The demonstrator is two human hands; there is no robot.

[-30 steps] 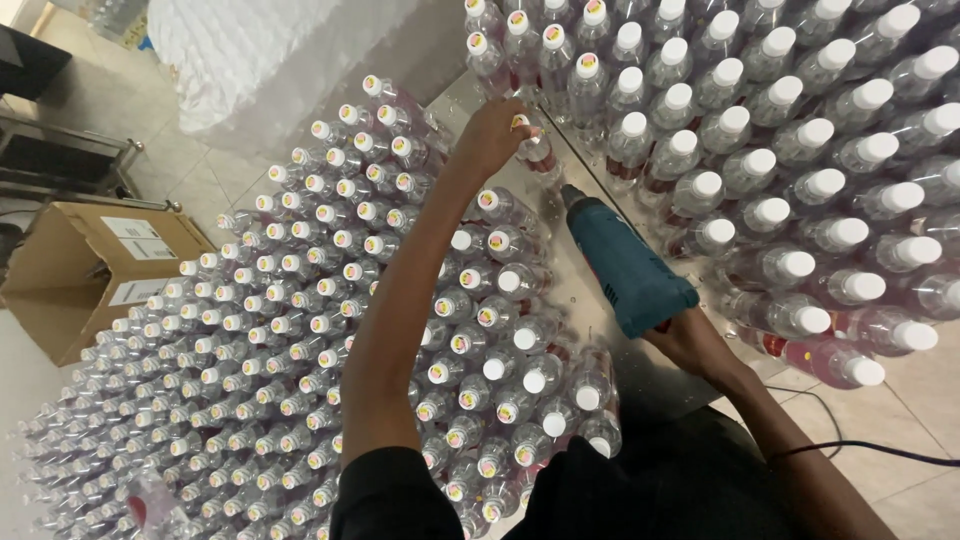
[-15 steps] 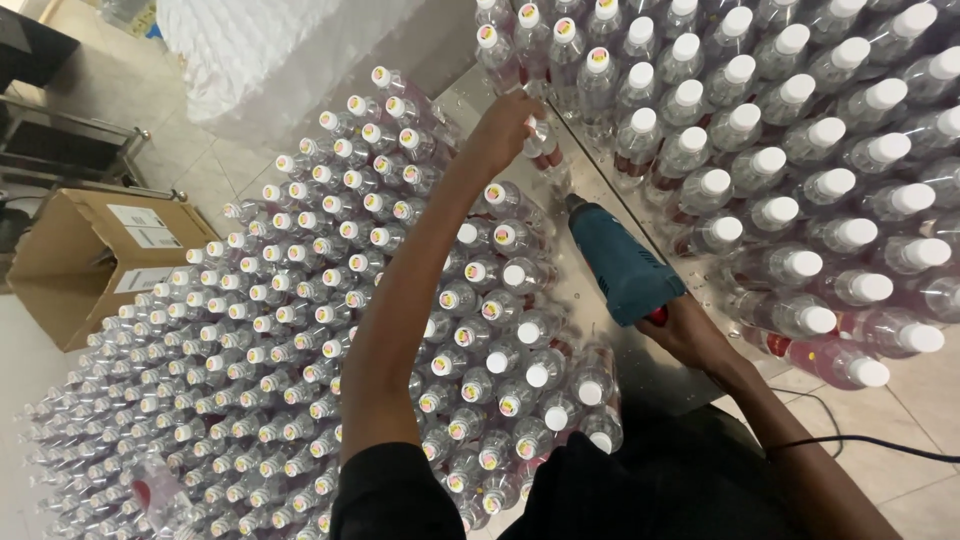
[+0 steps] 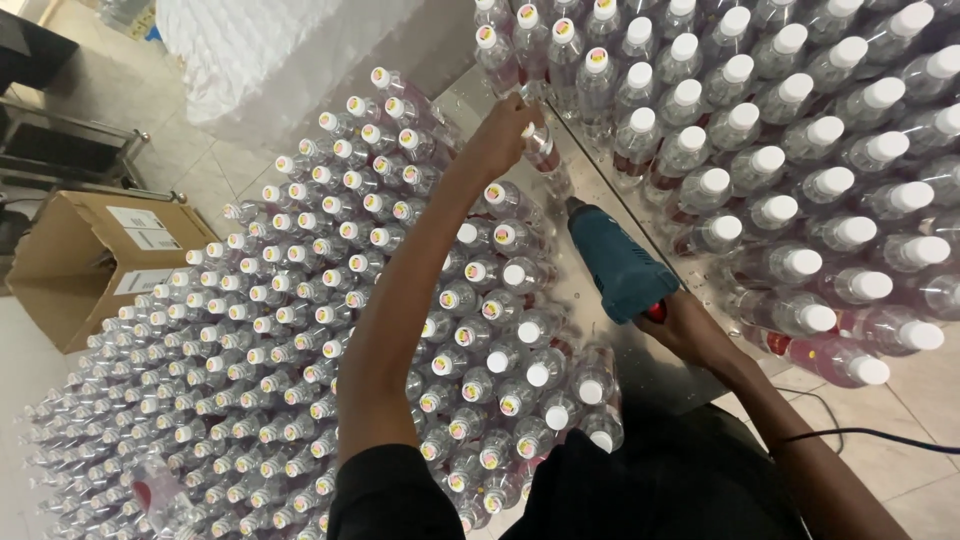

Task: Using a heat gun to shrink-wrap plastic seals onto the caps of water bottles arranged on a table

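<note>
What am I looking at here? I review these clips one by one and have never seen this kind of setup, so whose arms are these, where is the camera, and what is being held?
The picture comes from a camera worn on a person's head, looking down, so both arms are that person's own. The left hand reaches forward and grips one small clear bottle by its upper part. The right hand holds a blue heat gun with its nozzle pointing toward that bottle. They work over a shiny metal table, a bare strip between two big crowds of upright bottles with white caps. On the floor to the left sits an open cardboard box.
</note>
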